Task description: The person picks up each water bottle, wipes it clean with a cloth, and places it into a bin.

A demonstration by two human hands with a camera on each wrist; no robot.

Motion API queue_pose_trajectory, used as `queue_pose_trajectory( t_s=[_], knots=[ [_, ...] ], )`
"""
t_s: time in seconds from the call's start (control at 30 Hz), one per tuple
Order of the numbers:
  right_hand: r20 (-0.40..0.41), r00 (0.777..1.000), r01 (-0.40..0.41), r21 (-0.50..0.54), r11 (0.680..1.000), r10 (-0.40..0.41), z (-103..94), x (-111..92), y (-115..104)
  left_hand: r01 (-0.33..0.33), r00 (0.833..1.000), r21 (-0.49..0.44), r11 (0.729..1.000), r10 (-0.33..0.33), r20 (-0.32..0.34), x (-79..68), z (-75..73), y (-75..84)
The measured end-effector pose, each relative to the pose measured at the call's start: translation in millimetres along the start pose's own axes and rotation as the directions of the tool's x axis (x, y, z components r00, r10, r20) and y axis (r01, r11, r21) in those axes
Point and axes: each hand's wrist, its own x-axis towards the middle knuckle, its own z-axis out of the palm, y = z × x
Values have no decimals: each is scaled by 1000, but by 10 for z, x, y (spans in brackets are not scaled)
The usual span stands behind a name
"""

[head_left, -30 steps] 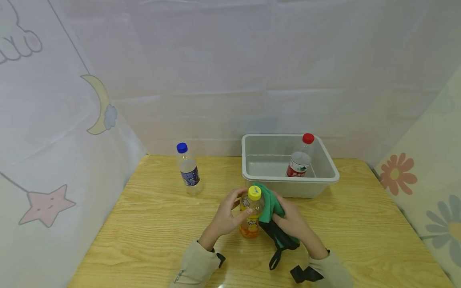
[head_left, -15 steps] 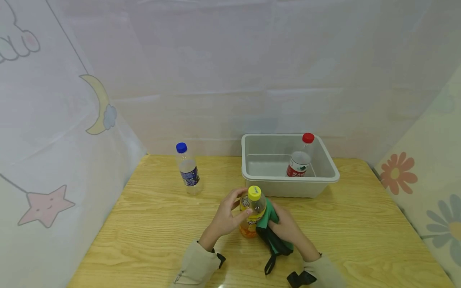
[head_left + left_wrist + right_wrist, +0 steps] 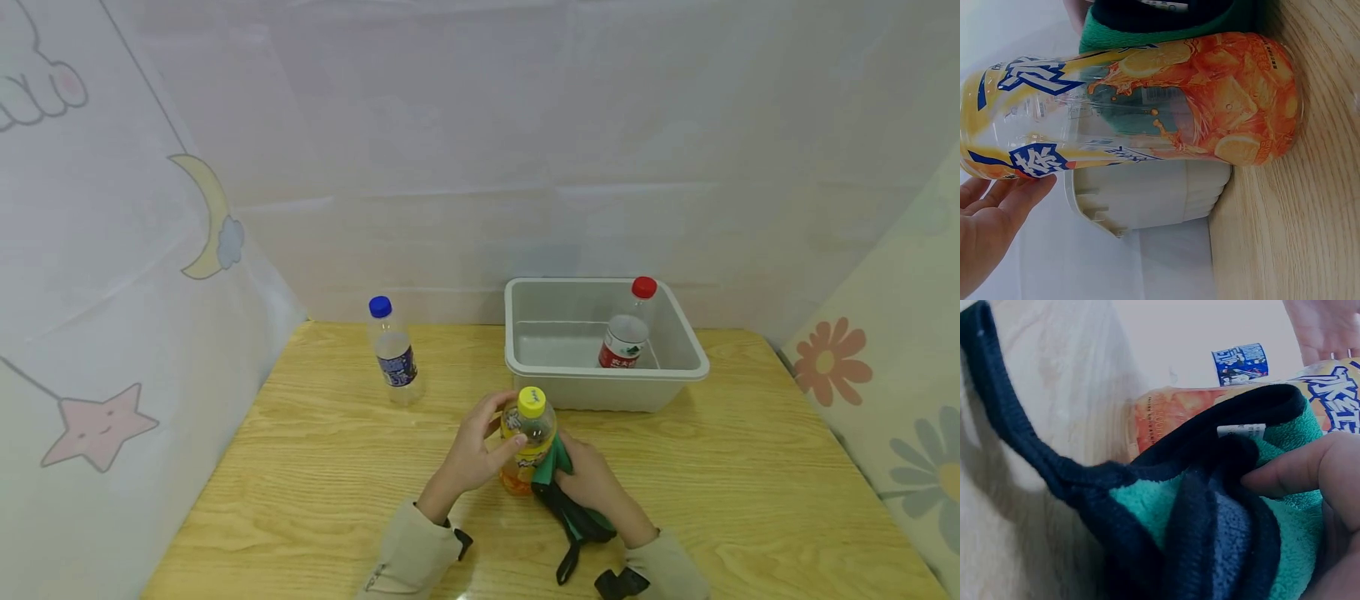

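A yellow-capped plastic tea bottle (image 3: 532, 429) with an orange and yellow label stands upright on the table. My left hand (image 3: 476, 446) holds it round the upper part from the left, thumb across the front; in the left wrist view the fingers (image 3: 1022, 197) lie against the label. My right hand (image 3: 592, 475) grips a green cloth (image 3: 553, 460) with black edging and a hanging loop, bunched against the bottle's right side. In the right wrist view the cloth (image 3: 1147, 509) covers part of the bottle (image 3: 1185, 406), and the thumb presses into its folds.
Behind the hands stands a light grey plastic bin (image 3: 585, 392), holding a red-capped bottle (image 3: 624, 333) that leans in its right side. A blue-capped bottle (image 3: 396, 358) stands on the table (image 3: 300, 483) at the back left. White printed sheeting (image 3: 450, 150) hangs around the table.
My right hand has moved the cloth down the bottle's right side, from near the cap to lower on the body. My left hand has kept its hold, and the bottle stays in place.
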Motion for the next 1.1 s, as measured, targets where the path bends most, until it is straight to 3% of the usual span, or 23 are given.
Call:
queue_pose_trajectory(
  t_s=[0.17, 0.3, 0.53, 0.93, 1.1],
  knots=[
    [-5, 1000, -29, -31, 999, 28, 26, -9, 5, -25, 999, 13, 1000, 25, -30, -8, 53, -264],
    [-1, 1000, -16, -41, 999, 16, 21, -15, 3, 2, 998, 38, 999, 0, -58, -15, 69, -285],
    [-10, 1000, -1, -5, 1000, 1, -6, -47, 10, 67, 994, 78, 995, -59, -91, -17, 85, -265],
    [-67, 997, -25, 34, 999, 27, -95, -127, 99, 70, 993, 91, 993, -61, -102, -13, 51, -216],
    [-95, 995, -31, 45, 999, 35, -178, -159, 100, 87, 994, 109, 990, -79, -81, 6, 26, -83]
  ],
)
